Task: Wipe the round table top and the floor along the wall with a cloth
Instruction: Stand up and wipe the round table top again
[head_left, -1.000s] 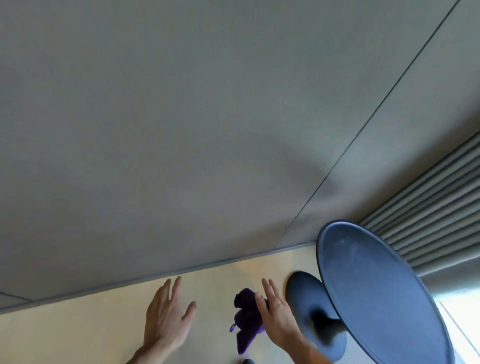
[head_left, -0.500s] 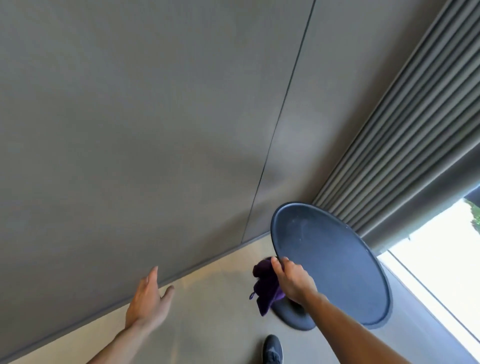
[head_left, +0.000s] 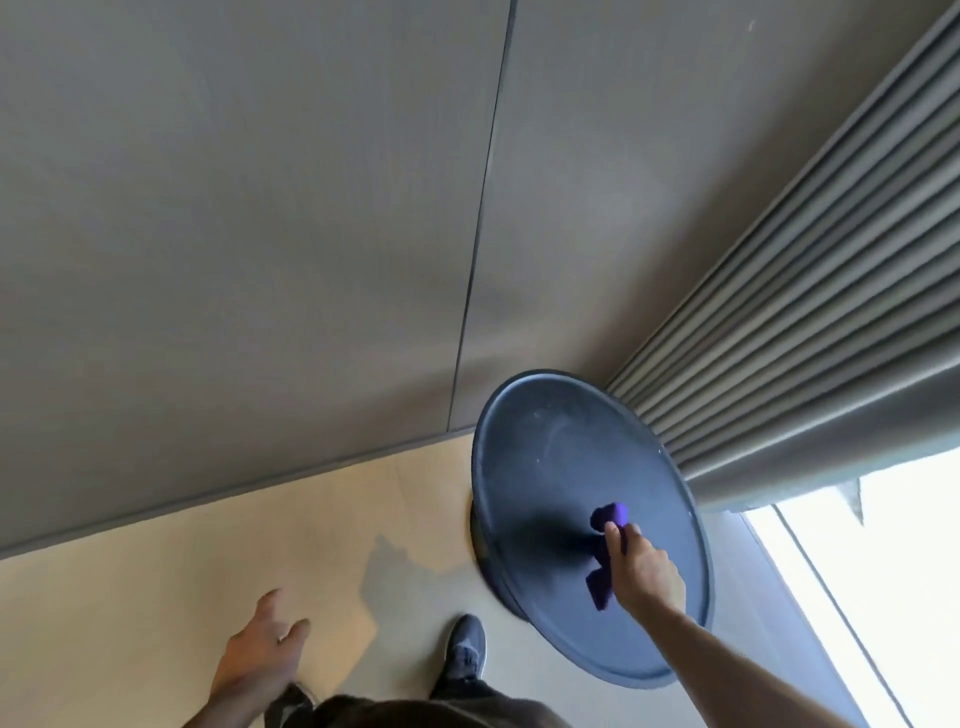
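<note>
Gripping the purple cloth (head_left: 609, 551), the right hand (head_left: 644, 571) presses it lengthwise near-to-far on the round table top (head_left: 545, 467).

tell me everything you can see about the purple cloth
The purple cloth is a small, soft-looking rag, deep violet, crumpled rather than spread flat. It lies bunched on the dark round table top, toward the side nearer the curtain. The right hand is closed over its middle, so only two parts show: a rounded bunch beyond the fingertips and a loose end trailing below the thumb side. The left hand is nowhere near it, hanging open over the floor.
</note>
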